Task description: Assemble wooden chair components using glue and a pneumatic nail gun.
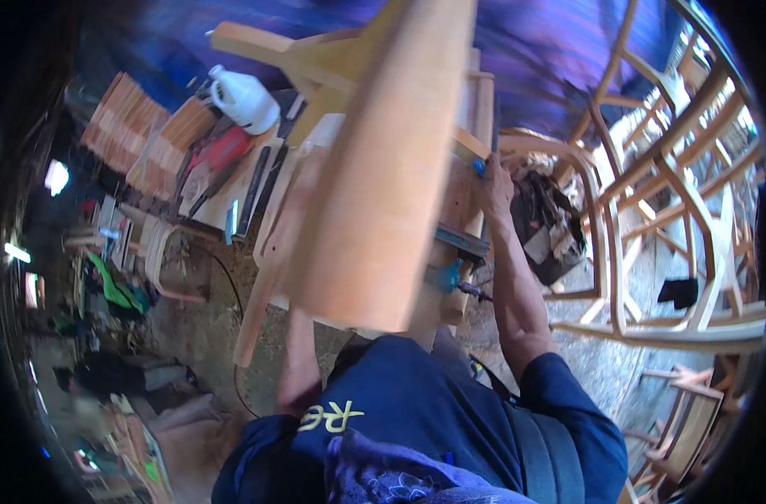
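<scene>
A broad, curved wooden piece (383, 185), smeared by motion, rises close in front of me and covers much of the middle. My left forearm (300, 357) goes up behind it, so the left hand and its fingers are hidden. Right of the piece, my right hand (499, 185) is closed at the edge of the workbench (460, 197), beside the end of a wooden rail (471, 143). What its fingers grip is too unclear to name. Behind the curved piece, a branching wooden frame (291, 55) reaches up to the left.
A white plastic jug (244, 99) stands left on the bench near stacked slatted wood pieces (124, 122). Dark bars (261, 189) lie nearer. A clamp with a teal part (446, 277) sits under the bench edge. Wooden chair frames (694, 193) crowd the right; a cable (233, 302) hangs left.
</scene>
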The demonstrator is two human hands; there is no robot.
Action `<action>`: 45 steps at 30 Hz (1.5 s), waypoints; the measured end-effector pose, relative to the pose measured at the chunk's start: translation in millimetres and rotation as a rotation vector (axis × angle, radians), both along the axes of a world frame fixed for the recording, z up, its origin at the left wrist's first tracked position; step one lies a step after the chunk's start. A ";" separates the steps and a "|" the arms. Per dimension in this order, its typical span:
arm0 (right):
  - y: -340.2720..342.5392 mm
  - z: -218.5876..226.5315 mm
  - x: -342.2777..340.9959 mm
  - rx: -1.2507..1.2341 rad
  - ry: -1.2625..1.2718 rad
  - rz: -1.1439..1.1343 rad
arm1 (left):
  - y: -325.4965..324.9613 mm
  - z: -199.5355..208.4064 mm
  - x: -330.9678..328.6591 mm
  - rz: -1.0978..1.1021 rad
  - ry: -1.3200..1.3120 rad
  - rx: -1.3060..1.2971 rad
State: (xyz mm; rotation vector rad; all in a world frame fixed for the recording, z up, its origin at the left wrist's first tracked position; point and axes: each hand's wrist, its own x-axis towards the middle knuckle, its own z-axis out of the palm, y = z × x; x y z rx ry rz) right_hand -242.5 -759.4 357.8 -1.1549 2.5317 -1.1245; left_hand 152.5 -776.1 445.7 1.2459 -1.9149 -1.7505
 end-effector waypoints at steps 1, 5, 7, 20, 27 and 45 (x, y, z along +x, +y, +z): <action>-1.5 -23.0 -10.4 -0.188 -0.112 0.094 | 0.6 9.6 -5.3 -0.064 0.083 -0.083; 6.8 31.0 15.3 -0.339 -0.277 0.267 | -3.4 19.5 -12.7 -0.061 0.068 -0.057; -2.0 27.3 16.5 -0.538 -0.470 0.402 | -3.4 27.4 -7.4 -0.052 0.211 -0.077; -3.7 93.9 146.2 -0.613 -0.698 -0.005 | -91.4 -15.5 123.1 -0.172 0.287 0.098; -17.2 130.2 233.8 -0.557 -0.949 0.056 | -137.2 -15.7 179.1 -0.151 0.335 0.168; -71.5 110.2 333.3 -0.250 -0.848 0.425 | -135.1 -21.4 123.7 0.343 0.453 0.241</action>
